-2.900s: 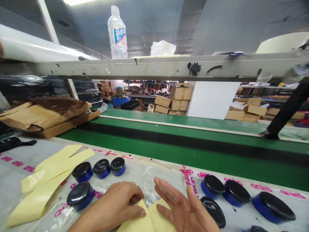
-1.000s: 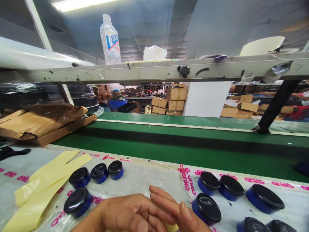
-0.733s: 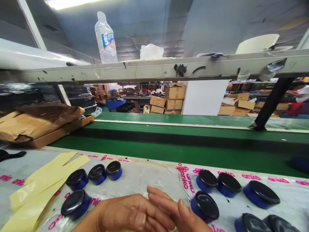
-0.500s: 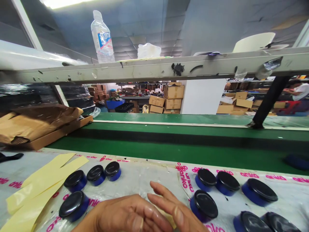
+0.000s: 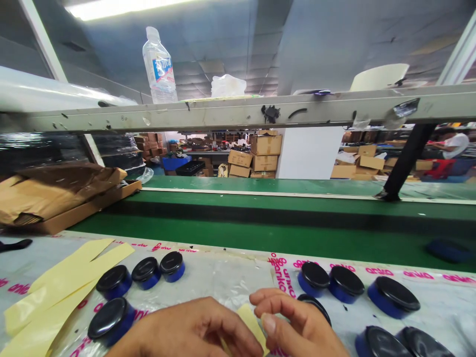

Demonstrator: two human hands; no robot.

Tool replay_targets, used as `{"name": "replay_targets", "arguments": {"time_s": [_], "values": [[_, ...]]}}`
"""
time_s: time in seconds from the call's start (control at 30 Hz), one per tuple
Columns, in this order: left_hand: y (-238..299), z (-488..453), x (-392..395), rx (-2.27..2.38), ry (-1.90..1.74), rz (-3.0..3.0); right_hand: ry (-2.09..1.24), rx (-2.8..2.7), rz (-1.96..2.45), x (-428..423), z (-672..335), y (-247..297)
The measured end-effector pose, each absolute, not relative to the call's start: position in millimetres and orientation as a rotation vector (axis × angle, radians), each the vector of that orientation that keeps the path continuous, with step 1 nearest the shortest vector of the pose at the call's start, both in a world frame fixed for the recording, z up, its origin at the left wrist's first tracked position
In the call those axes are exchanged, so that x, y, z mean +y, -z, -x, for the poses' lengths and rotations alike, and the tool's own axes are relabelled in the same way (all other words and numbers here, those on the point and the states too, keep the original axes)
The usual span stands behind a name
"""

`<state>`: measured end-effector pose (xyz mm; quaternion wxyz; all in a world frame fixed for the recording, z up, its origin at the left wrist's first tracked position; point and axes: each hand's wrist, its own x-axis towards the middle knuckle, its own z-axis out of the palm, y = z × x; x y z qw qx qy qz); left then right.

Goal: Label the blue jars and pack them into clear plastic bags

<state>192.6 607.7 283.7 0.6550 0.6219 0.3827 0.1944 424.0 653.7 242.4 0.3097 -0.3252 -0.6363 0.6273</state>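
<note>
At the bottom edge, my left hand (image 5: 186,332) and my right hand (image 5: 297,325) meet over a small pale yellow paper strip (image 5: 250,320). Both hands pinch it, fingers curled. The right hand partly covers a black-lidded blue round tin (image 5: 316,305). Three small tins (image 5: 147,271) sit in a row left of my hands, with a larger tin (image 5: 109,320) in front of them. More tins (image 5: 344,282) lie to the right on clear plastic sheeting printed with pink letters (image 5: 223,277).
Long yellow paper strips (image 5: 55,287) lie at left. A green conveyor belt (image 5: 282,233) runs beyond the bench, carrying a blue item (image 5: 448,250) at far right. A flattened brown box (image 5: 55,198) sits at left. An overhead rail holds a water bottle (image 5: 159,67). A person (image 5: 449,146) stands far right.
My right hand went from flat and spread to curled, pinching the yellow strip together with the left. The strip now stands up between my fingers. The view shifted slightly.
</note>
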Motion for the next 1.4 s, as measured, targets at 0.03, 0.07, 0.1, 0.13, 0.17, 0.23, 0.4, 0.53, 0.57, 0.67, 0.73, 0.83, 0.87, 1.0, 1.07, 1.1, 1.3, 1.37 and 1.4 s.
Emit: {"name": "replay_targets", "arguments": {"time_s": [0.03,0.07,0.1,0.13,0.17,0.23,0.4,0.53,0.57,0.67,0.73,0.83,0.87,1.0,1.07,1.1,1.3,1.37,1.4], "values": [[-284.8,-193.9,607.6,0.861,-0.431,-1.423,-1.672,-1.671,0.859,654.3,-424.7,-239.9],[-285.5,-194.9,607.5,0.852,-0.428,-1.433,-1.684,-1.665,0.858,654.7,-425.3,-237.5],[-285.7,-195.5,607.4,0.847,-0.434,-1.437,-1.693,-1.667,0.855,654.9,-425.8,-235.4],[-285.5,-196.0,607.3,0.844,-0.437,-1.435,-1.700,-1.672,0.855,654.9,-426.2,-233.7],[-285.0,-196.4,607.2,0.843,-0.439,-1.430,-1.704,-1.678,0.855,654.9,-426.4,-232.6],[-283.8,-197.6,607.1,0.831,-0.441,-1.416,-1.704,-1.688,0.848,654.6,-426.4,-231.5],[-286.1,-206.1,607.9,0.819,-0.441,-1.404,-1.661,-1.623,0.826,651.9,-425.1,-231.1],[-291.9,-213.5,609.1,0.806,-0.431,-1.411,-1.631,-1.609,0.804,648.6,-426.9,-233.2],[-292.5,-214.1,609.4,0.803,-0.430,-1.411,-1.626,-1.617,0.802,647.8,-427.7,-233.9],[-291.1,-213.4,610.8,0.803,-0.446,-1.417,-1.601,-1.631,0.799,646.1,-430.1,-235.0],[-288.1,-213.2,612.2,0.823,-0.481,-1.450,-1.564,-1.637,0.811,645.6,-430.7,-234.8],[-283.0,-217.7,614.2,0.883,-0.559,-1.530,-1.526,-1.642,0.838,645.6,-430.0,-234.7],[-281.3,-220.4,614.6,0.908,-0.590,-1.553,-1.526,-1.643,0.839,645.6,-429.5,-235.1],[-275.3,-232.7,614.3,1.057,-0.685,-1.620,-1.549,-1.637,0.798,645.2,-428.6,-238.6],[-273.6,-237.1,613.6,1.141,-0.713,-1.628,-1.543,-1.643,0.779,644.6,-428.8,-239.2],[-273.3,-238.7,613.2,1.174,-0.728,-1.628,-1.529,-1.650,0.775,644.2,-429.0,-238.8],[-274.4,-244.5,611.4,1.219,-0.734,-1.739,-1.427,-1.671,0.815,641.5,-429.3,-229.0],[-273.5,-245.7,611.4,1.227,-0.779,-1.730,-1.414,-1.645,0.836,640.2,-429.3,-227.1],[-272.6,-246.1,611.6,1.235,-0.807,-1.708,-1.411,-1.625,0.845,639.4,-429.3,-226.9]]}}
